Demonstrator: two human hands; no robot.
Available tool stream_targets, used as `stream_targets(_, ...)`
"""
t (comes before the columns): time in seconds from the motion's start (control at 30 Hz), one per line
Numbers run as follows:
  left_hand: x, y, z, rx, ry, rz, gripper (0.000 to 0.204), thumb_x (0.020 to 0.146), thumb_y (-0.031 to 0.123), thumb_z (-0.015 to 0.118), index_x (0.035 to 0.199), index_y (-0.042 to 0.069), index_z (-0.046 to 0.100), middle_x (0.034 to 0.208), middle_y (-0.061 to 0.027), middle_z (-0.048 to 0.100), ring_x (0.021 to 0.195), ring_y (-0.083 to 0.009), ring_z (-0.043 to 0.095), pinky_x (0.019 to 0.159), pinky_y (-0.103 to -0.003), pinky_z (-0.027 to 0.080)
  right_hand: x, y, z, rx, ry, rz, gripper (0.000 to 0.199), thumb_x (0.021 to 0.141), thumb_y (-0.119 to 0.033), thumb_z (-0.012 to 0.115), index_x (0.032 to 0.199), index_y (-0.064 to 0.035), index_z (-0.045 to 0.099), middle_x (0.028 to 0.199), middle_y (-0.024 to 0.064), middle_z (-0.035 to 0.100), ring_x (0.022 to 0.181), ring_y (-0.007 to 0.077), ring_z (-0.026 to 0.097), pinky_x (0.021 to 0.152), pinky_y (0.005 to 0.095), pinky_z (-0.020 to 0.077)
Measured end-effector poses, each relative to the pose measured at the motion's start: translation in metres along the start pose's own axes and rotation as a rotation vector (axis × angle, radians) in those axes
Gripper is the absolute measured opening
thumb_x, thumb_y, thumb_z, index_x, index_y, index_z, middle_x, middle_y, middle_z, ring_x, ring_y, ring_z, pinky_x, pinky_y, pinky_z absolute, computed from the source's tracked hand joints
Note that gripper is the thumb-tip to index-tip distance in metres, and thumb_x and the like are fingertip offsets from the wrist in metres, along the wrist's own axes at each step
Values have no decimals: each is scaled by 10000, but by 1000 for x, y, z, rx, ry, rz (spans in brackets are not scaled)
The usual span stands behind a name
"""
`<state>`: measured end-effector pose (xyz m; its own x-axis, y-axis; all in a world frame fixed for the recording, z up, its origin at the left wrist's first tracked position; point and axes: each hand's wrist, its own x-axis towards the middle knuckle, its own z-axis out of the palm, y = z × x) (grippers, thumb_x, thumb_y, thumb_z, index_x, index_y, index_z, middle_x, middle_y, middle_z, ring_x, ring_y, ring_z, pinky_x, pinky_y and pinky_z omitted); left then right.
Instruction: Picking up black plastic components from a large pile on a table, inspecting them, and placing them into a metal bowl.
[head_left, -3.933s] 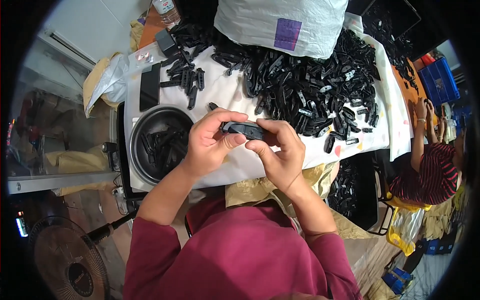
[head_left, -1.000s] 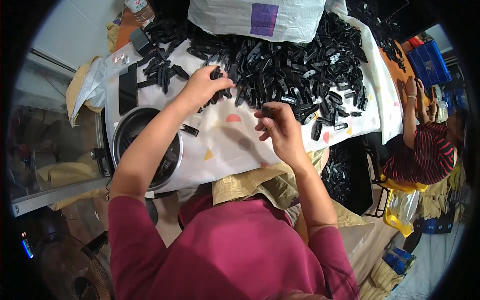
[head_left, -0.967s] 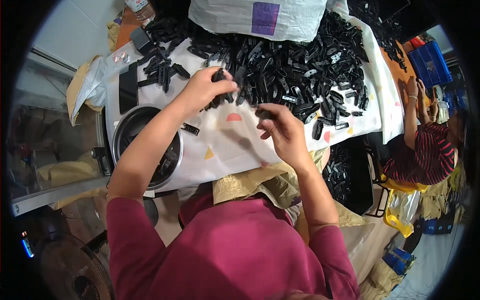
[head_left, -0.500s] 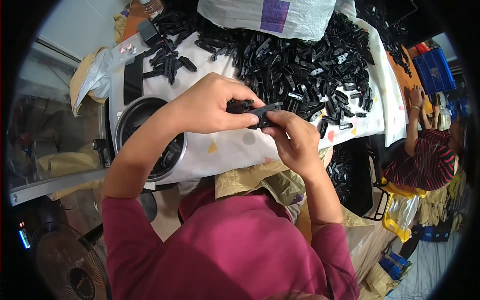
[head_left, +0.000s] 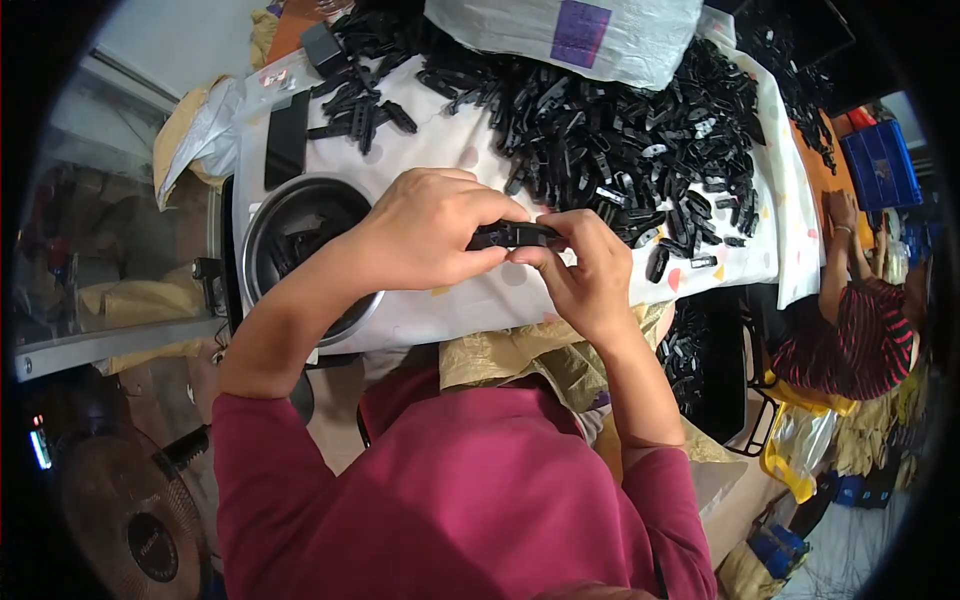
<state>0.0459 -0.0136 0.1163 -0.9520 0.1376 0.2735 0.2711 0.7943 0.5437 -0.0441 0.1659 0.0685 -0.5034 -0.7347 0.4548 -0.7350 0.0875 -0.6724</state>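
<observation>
Above the near part of the patterned tablecloth, the left hand and right hand finger-pinch opposite ends of a slim black plastic part; it looks light, stiff, perhaps slick, best held by its ends.

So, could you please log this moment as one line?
left grip: on black part; right grip: its right end; bowl: black parts inside; pile: on cloth

Small pale lettering on round black fan hub.
</observation>
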Motion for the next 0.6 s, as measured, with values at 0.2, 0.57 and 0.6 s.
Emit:
stream_targets(0.2,-88,-20,-45,324,-2,-434,406,640,216,736,985,36,621,845,-118,633,792,-293,600,725,-346,477,12,0,33,116,-66,125,525,649,-273,754,1061,-19,550,960,115,592,929,265,560,718,326,494)
stream_targets(0.57,-61,-101,-25,208,213,-617,330,708,205,677,989,40,620,935,-134,624,826,-253,606,747,-328,467,16,26,140,-340,-314,-78,225,726,-245,627,842,-56,588,809,110,559,795,274,578,684,349,479)
stream_targets(0.6,-48,-115,-23,238,238,-647,275,722,188,657,951,38,632,874,-139,635,765,-248,620,707,-328,479,15,30,135,-343,-278,-41,218,728,-244,624,836,-58,587,803,113,555,791,276,578,684,354,479)
